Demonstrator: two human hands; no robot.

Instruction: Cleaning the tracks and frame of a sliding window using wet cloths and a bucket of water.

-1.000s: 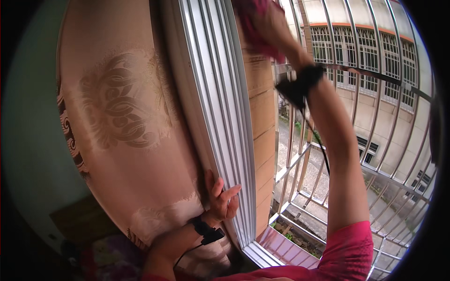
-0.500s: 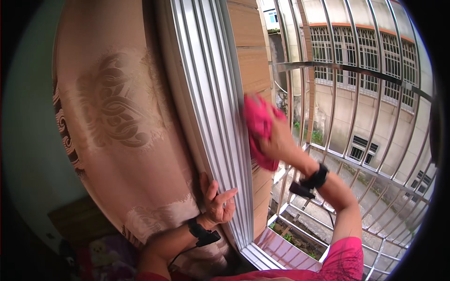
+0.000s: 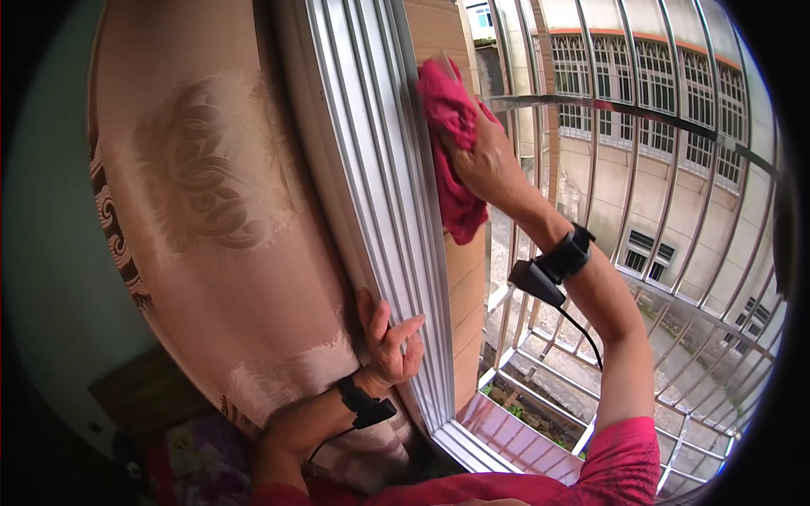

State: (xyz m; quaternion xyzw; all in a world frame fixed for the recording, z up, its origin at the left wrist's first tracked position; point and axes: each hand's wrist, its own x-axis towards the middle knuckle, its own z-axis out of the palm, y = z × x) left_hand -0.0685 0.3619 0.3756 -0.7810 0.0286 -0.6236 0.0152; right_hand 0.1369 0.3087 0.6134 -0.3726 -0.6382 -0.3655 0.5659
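My right hand (image 3: 489,164) grips a bunched pink-red cloth (image 3: 456,110) against the outer side of the window frame. Part of the cloth hangs down below the palm, over the tan tiled wall (image 3: 467,278). Lower down, my left hand (image 3: 392,341) rests on the inner edge of the silver metal window frame (image 3: 371,135), its fingers apart and nothing in them. Long grooves run along the frame. Both wrists wear black straps with a small black device and a cable.
A pinkish-beige patterned curtain (image 3: 202,202) hangs left of the frame. To the right, a metal bar cage (image 3: 624,118) encloses the window's outside, with a neighbouring building behind it. A pink tiled sill (image 3: 506,434) lies below. At the lower left sits a plush toy (image 3: 187,451).
My right hand has moved up along the outer side of the frame with the cloth. The left hand keeps its place on the frame, while the view has shifted slightly.
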